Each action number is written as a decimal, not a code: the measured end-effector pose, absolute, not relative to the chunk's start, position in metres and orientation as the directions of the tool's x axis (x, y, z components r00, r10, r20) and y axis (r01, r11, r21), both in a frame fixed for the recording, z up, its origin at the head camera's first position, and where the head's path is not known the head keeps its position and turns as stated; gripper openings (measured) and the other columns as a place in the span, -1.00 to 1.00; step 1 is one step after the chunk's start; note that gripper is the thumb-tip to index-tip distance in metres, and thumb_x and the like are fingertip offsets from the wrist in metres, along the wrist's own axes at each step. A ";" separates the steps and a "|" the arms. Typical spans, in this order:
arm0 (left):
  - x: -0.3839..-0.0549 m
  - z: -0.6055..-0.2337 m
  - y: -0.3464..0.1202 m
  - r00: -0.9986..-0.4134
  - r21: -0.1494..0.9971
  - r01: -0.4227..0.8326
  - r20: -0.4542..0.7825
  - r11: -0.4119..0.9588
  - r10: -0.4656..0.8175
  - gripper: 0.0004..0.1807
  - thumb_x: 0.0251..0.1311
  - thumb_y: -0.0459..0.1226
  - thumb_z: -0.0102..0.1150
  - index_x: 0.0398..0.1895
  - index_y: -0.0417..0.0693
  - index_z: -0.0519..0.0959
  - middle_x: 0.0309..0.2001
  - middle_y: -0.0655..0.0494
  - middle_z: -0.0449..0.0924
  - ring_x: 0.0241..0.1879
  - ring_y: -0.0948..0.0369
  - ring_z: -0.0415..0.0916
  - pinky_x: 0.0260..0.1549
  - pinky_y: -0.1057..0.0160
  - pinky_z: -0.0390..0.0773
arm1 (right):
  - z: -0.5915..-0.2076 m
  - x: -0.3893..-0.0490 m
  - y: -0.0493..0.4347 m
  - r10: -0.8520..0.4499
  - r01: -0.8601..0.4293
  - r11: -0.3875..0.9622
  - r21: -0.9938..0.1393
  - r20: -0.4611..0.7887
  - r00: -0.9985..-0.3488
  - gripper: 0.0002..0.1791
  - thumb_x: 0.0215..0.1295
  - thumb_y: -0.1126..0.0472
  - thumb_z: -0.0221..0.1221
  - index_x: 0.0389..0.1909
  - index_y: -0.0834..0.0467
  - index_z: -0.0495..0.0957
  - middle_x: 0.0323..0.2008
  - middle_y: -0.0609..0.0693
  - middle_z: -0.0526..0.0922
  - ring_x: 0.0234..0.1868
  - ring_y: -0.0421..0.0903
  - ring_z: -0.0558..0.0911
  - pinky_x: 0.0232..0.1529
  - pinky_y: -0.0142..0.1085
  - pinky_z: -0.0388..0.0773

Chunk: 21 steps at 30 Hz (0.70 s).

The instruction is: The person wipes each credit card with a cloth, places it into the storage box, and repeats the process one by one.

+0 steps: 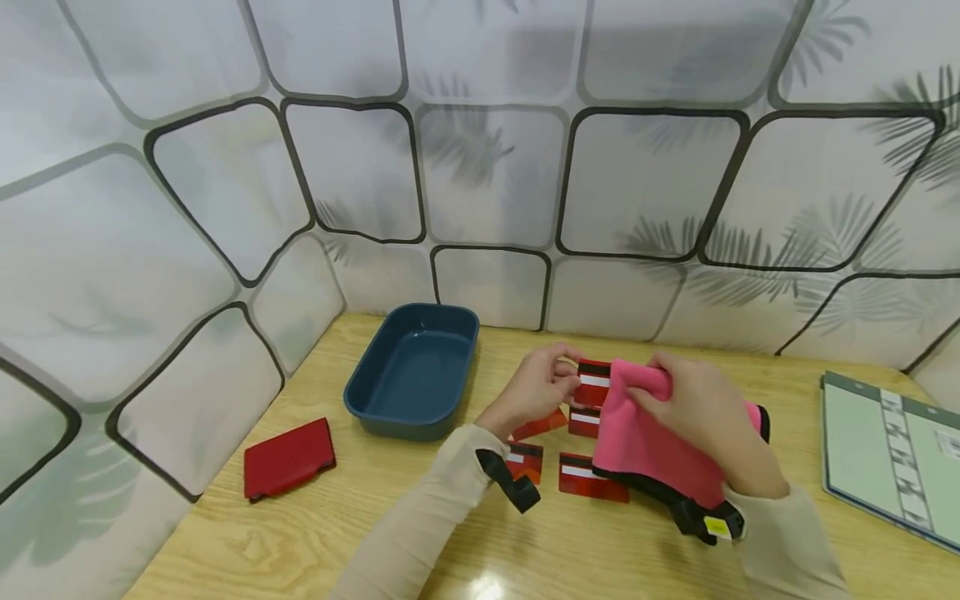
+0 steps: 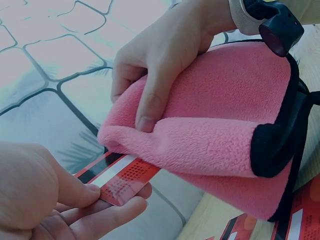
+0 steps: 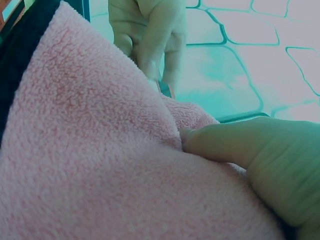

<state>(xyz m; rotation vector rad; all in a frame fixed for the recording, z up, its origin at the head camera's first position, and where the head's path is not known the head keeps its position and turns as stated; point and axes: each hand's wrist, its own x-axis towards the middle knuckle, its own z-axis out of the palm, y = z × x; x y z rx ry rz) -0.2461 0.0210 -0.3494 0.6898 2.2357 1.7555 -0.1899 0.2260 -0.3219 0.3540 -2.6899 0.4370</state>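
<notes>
A red card [image 1: 593,383] with a black stripe and a white band is pinched at one edge by my left hand [image 1: 538,381]. In the left wrist view, thumb and fingers hold the card [image 2: 125,180] by its corner, its far part covered by a pink cloth [image 2: 225,95]. My right hand [image 1: 701,408] grips this fleecy, black-edged cloth [image 1: 645,433] near its top, the thumb pressed into a fold. The cloth hangs over the table beside the card. Below the hands lie several similar red cards [image 1: 594,479], some partly hidden by the cloth and left wrist.
A blue tray [image 1: 411,425] stands left of my left hand. Further left lies a dark red wallet-like case [image 1: 288,458]. At the right edge is a pale green notebook [image 1: 855,442]. A patterned curtain or wall [image 1: 487,183] closes off the back and left of the wooden table [image 1: 247,550].
</notes>
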 end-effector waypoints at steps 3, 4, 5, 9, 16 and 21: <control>-0.246 -0.350 0.022 -0.866 0.962 0.218 0.114 0.163 0.486 -0.67 0.30 -0.56 -0.04 0.12 -0.35 0.43 -0.43 -0.07 0.50 -0.45 0.07 0.56 -0.32 0.19 0.70 | -0.321 -0.188 0.232 -0.165 -0.287 0.927 -0.240 0.426 -0.890 -0.70 0.03 0.06 0.39 -0.48 0.10 0.46 -0.72 -0.09 0.29 -0.65 -0.13 0.31 -0.62 -0.32 0.16; -0.246 -0.350 0.022 -0.867 0.965 0.213 0.113 0.155 0.486 -0.68 0.31 -0.56 -0.05 0.12 -0.35 0.42 -0.46 -0.05 0.47 -0.44 0.05 0.56 -0.33 0.20 0.70 | -0.321 -0.187 0.234 -0.162 -0.283 0.930 -0.236 0.429 -0.889 -0.70 0.03 0.06 0.39 -0.47 0.10 0.47 -0.72 -0.09 0.30 -0.64 -0.13 0.31 -0.62 -0.32 0.17; -0.246 -0.350 0.022 -0.867 0.966 0.212 0.115 0.149 0.485 -0.68 0.31 -0.57 -0.06 0.12 -0.36 0.42 -0.48 -0.03 0.45 -0.43 0.02 0.57 -0.33 0.20 0.70 | -0.320 -0.187 0.236 -0.160 -0.280 0.932 -0.231 0.430 -0.888 -0.71 0.03 0.05 0.39 -0.46 0.11 0.48 -0.71 -0.09 0.31 -0.64 -0.12 0.32 -0.62 -0.31 0.18; -0.245 -0.349 0.018 -0.864 0.969 0.209 0.119 0.134 0.489 -0.68 0.31 -0.59 -0.09 0.12 -0.38 0.40 -0.54 0.02 0.39 -0.41 -0.07 0.56 -0.31 0.16 0.71 | -0.320 -0.186 0.242 -0.147 -0.255 0.940 -0.229 0.403 -0.903 -0.70 0.06 0.05 0.37 -0.40 0.14 0.49 -0.69 -0.08 0.34 -0.62 -0.10 0.35 -0.59 -0.30 0.19; -0.246 -0.349 0.012 -0.877 0.969 0.204 0.118 0.140 0.466 -0.66 0.30 -0.58 -0.06 0.13 -0.37 0.40 -0.50 0.02 0.45 -0.49 0.11 0.53 -0.23 0.02 0.69 | -0.319 -0.187 0.251 -0.132 -0.230 0.950 -0.209 0.399 -0.908 -0.67 0.08 0.04 0.35 -0.36 0.16 0.47 -0.70 -0.06 0.30 -0.64 -0.08 0.33 -0.61 -0.30 0.15; -0.247 -0.349 0.006 -0.889 0.971 0.201 0.123 0.132 0.442 -0.65 0.28 -0.58 -0.04 0.13 -0.35 0.40 -0.51 0.05 0.44 -0.57 0.25 0.42 -0.23 0.01 0.69 | -0.321 -0.189 0.257 -0.149 -0.259 0.948 -0.186 0.459 -0.876 -0.69 0.05 0.07 0.38 -0.41 0.14 0.46 -0.72 -0.06 0.30 -0.65 -0.06 0.33 -0.64 -0.28 0.13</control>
